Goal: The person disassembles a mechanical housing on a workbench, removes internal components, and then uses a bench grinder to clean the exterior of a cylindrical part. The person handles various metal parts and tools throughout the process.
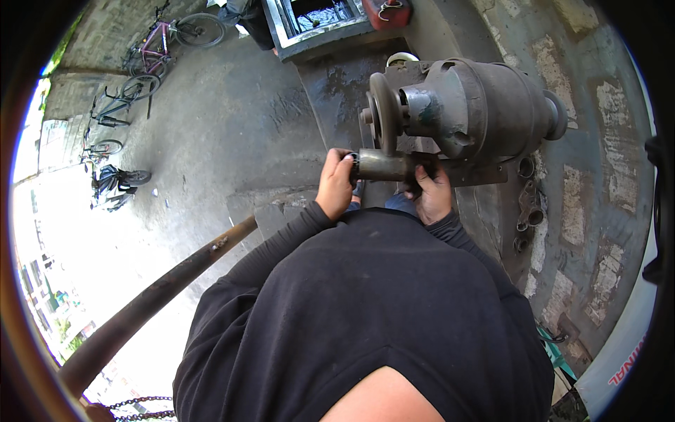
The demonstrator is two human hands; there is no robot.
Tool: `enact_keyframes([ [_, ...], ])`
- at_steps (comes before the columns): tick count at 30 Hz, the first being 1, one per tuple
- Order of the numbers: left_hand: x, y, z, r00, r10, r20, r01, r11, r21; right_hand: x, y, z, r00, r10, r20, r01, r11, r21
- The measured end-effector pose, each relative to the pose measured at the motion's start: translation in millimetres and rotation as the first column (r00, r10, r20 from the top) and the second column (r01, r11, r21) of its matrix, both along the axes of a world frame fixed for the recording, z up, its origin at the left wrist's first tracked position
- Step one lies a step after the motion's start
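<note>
My left hand [335, 184] is wrapped around the left end of a short, thick metal tube [384, 166]. At its darker right end, my right hand [432, 195] grips it, thumb on top. The tube lies crosswise in front of me, its upper side right at the lower edge of a grinding wheel [383, 112]; whether they touch I cannot tell. A big grey electric motor [492, 109] carries the wheel on its left end. The fingers under the tube are mostly hidden.
A flat metal bar [480, 174] runs below the motor. Metal rings and fittings [529, 205] lie by the brick wall [573, 204] on the right. A water-filled basin [309, 43] stands ahead, a red container [388, 13] beside it. A thick pole [158, 295] slants at left; bicycles [151, 49] stand beyond.
</note>
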State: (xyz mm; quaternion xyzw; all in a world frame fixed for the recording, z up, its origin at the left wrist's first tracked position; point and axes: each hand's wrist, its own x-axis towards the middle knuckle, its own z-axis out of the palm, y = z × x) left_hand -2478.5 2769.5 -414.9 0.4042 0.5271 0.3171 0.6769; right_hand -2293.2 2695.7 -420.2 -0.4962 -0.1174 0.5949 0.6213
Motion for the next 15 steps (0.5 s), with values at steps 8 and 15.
enact_keyframes([
  [8,-10,5,-20,0.936,-0.005,-0.353,0.138,0.925,0.354,-12,12,4,0.998,0.067,0.007,-0.068,0.998,0.013],
  [15,-9,2,-15,0.958,0.025,-0.287,0.075,0.941,0.331,-10,9,4,0.998,0.045,-0.035,-0.044,0.999,0.021],
])
